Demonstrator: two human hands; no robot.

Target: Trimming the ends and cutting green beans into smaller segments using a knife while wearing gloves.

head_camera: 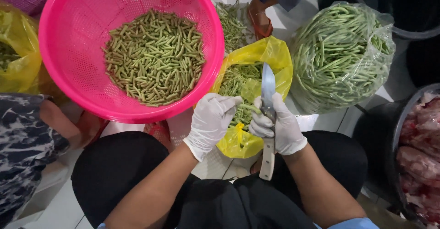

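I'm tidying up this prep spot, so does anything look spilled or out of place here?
Yes. Loose bean pieces lie on the tiled floor behind the pink basket, next to a sandalled foot, outside any bag or basket. The rest sits contained: cut beans in the basket, trimmings in the yellow bag.

The white-gloved right hand [280, 127] grips a pale-handled kitchen knife [268, 119] — blade up — while the white-gloved left hand [211, 121] pinches a green bean [250, 107] against it, over a yellow plastic bag [275, 57] beside a round pink perforated basket [68, 50] of cut beans.
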